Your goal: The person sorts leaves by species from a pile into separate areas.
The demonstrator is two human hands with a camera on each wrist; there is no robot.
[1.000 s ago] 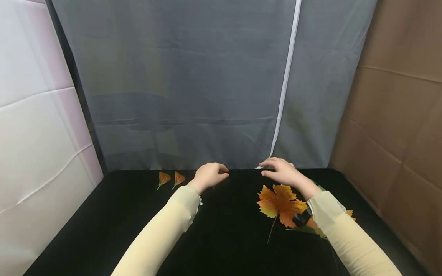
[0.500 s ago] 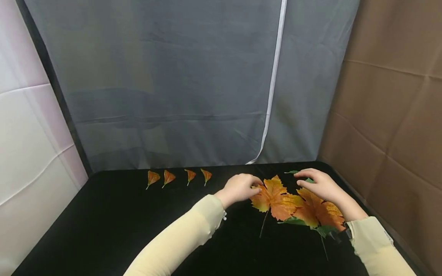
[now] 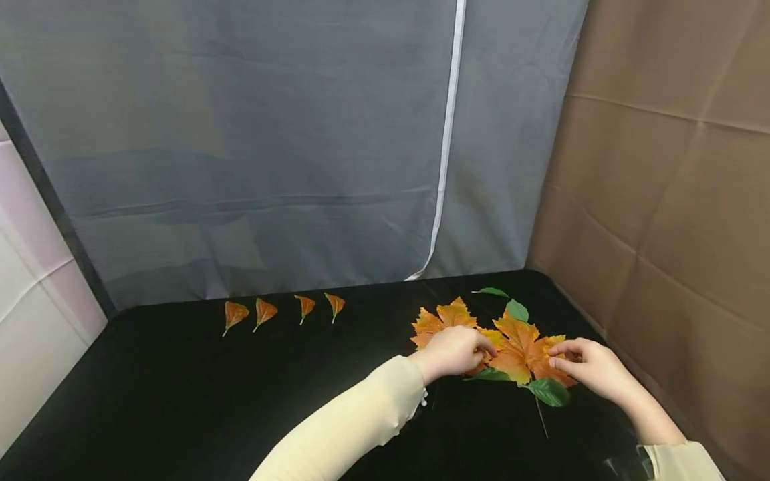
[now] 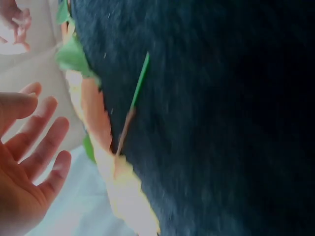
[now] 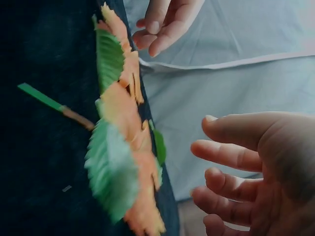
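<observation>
Matt black cloth table [image 3: 180, 401], thin fabric-like leaves [image 3: 517, 344], grey cloth backdrop [image 3: 240, 133]

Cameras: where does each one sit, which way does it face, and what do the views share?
Head: worn on the head, looks forward and down at the black table; both sleeves, left hand and right hand at the leaf pile.
Left wrist: on the left wrist, looks past the open palm along the table; a leaf stem shows.
Right wrist: on the right wrist, looks past loosely curled fingers at the leaf pile's edge; the other hand shows above.
Shared: all three show the leaf pile and black cloth.
</observation>
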